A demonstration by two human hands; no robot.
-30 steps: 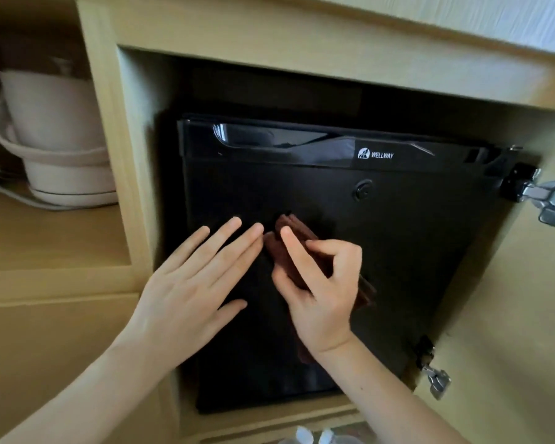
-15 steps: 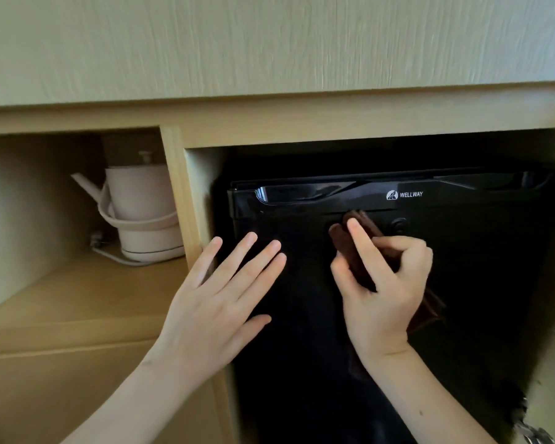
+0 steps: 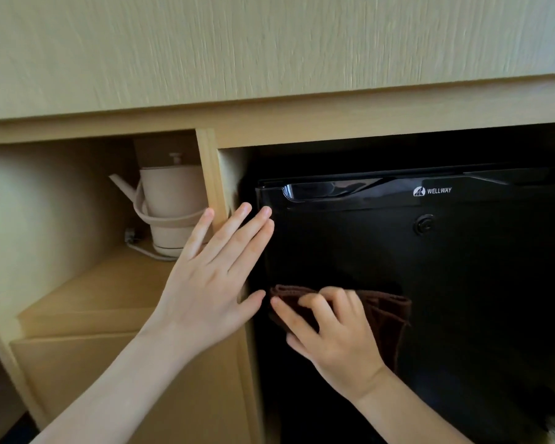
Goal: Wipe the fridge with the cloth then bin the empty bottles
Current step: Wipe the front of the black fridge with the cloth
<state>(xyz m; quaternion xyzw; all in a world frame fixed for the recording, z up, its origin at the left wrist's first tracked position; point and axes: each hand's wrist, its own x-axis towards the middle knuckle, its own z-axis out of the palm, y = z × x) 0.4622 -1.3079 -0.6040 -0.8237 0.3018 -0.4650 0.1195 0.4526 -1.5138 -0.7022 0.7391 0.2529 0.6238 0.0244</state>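
Note:
A black mini fridge (image 3: 462, 267) with a shut door stands inside a wooden cabinet recess. A dark brown cloth (image 3: 385, 315) lies against the door's left half. My right hand (image 3: 330, 334) holds the cloth against the door, fingers curled over it. My left hand (image 3: 215, 277) is flat with straight fingers, its fingertips at the fridge door's upper left corner and the palm over the wooden divider (image 3: 210, 174). No bottles are in view.
A beige electric kettle (image 3: 170, 200) on its base sits on the shelf (image 3: 109, 290) in the compartment left of the fridge, with a cord behind it. A wooden panel (image 3: 269, 52) runs above both compartments.
My right hand has dragged the cloth from near the top of the door down and left to mid height. My left hand has shifted left, towards the door's edge. The view has risen.

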